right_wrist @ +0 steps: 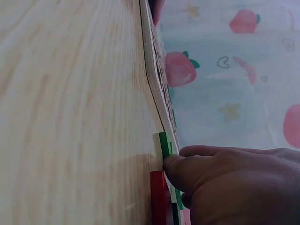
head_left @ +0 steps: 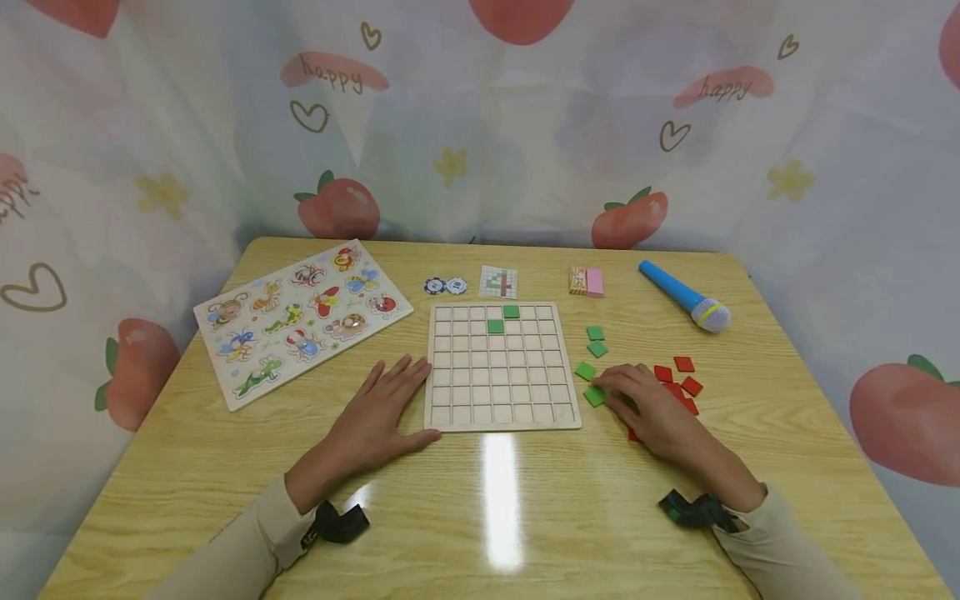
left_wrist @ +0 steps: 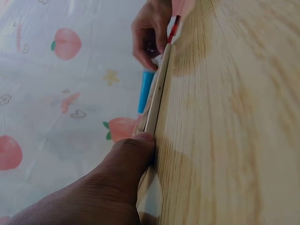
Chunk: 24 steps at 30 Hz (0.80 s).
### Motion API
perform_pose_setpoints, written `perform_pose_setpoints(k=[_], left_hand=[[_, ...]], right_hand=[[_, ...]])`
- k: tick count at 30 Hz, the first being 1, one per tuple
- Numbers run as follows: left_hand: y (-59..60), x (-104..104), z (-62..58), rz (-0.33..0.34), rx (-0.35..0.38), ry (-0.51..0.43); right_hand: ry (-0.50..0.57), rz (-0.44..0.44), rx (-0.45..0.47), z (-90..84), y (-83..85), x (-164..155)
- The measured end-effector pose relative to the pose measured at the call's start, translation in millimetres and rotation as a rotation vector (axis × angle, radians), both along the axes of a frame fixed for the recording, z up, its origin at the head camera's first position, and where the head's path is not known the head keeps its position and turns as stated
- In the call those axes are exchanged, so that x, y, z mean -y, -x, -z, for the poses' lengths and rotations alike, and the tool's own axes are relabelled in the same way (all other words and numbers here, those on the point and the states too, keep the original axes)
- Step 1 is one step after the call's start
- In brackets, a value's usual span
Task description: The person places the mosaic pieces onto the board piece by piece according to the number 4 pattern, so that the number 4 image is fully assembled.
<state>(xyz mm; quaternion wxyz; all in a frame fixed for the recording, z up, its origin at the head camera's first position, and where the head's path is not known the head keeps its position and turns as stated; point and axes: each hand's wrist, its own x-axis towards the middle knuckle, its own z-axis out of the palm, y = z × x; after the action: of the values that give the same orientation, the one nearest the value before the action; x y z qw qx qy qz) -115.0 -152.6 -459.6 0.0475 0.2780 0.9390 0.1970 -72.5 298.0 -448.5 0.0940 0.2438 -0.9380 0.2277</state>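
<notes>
A wooden grid board (head_left: 501,392) lies in the middle of the table, with two green tiles (head_left: 495,326) set in its top rows. My left hand (head_left: 408,402) lies flat on the table; its thumb (left_wrist: 129,161) rests against the board's left edge (left_wrist: 157,93). Right of the board lie several loose green tiles (head_left: 597,349) and red tiles (head_left: 684,364). My right hand (head_left: 609,392) reaches over them and pinches the nearest green tile (head_left: 594,397). In the right wrist view the thumb (right_wrist: 180,168) sits on that green tile (right_wrist: 163,143), above a red tile (right_wrist: 158,197).
An insect peg puzzle (head_left: 300,317) lies at the back left. Behind the board are two poker chips (head_left: 446,286), a pattern card (head_left: 498,282) and a small pink box (head_left: 587,282). A blue toy microphone (head_left: 684,297) lies at the back right. A strawberry-print curtain surrounds the table.
</notes>
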Motion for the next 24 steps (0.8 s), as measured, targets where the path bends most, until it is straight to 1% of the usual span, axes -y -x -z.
perform_pose_setpoints(k=[3,12,15,17,20,24], left_hand=[[0.3,-0.1,0.2,-0.004,0.005,0.002],[0.1,1.1,0.6,0.005,-0.020,-0.010],[-0.3,0.7,1.1,0.002,-0.016,-0.013],[-0.3,1.1,1.2,0.001,-0.014,-0.014],[-0.3,1.5,1.9,-0.002,-0.018,-0.012],[0.7,0.7,2.4,0.005,-0.029,-0.014]], right_hand=[[-0.006,-0.008,0.004,0.2,0.6,0.2],[-0.039,-0.035,0.015,0.3,-1.3,5.3],[-0.052,-0.055,-0.007,-2.0,-0.9,7.5],[-0.060,-0.077,-0.037,-5.8,2.0,11.0],[-0.070,-0.112,-0.081,-15.9,9.9,19.6],[-0.085,-0.136,-0.080,-34.7,24.1,37.7]])
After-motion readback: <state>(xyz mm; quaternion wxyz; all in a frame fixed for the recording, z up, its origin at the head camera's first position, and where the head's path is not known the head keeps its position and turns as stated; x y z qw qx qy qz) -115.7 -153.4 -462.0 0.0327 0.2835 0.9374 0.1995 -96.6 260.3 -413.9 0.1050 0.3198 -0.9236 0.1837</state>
